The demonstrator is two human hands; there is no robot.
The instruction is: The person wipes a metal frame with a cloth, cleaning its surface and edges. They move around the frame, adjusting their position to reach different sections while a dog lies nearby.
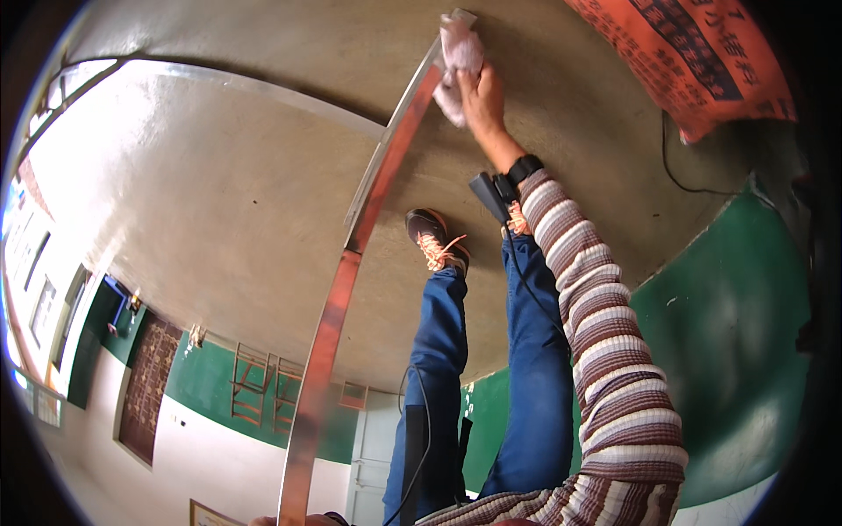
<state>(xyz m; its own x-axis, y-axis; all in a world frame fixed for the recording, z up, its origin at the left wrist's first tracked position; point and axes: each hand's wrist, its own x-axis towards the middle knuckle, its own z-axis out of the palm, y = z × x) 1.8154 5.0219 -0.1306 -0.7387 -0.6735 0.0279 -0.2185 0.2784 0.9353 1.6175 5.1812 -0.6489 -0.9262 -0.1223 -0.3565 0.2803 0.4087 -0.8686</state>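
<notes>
A long flat metal bar (322,329), with reddish patches on its face, runs from the bottom edge up to the top centre. My right hand (483,98) has a crumpled pale pink cloth (460,49) pressed against or beside the bar's upper end. At the bottom edge, my left hand (296,521) is mostly cut off by the picture's rim; its fingers are around the bar's near end. A thin light-coloured strip (263,89) meets the bar near its upper part and stretches off to the left.
An orange printed sack (710,59) lies at the upper right, with a dark cable (684,184) beside it. My feet stand on the bare concrete floor (263,250). Wooden racks or stools (251,384) stand by the green-and-white wall (204,381). Another cable hangs along my right sleeve.
</notes>
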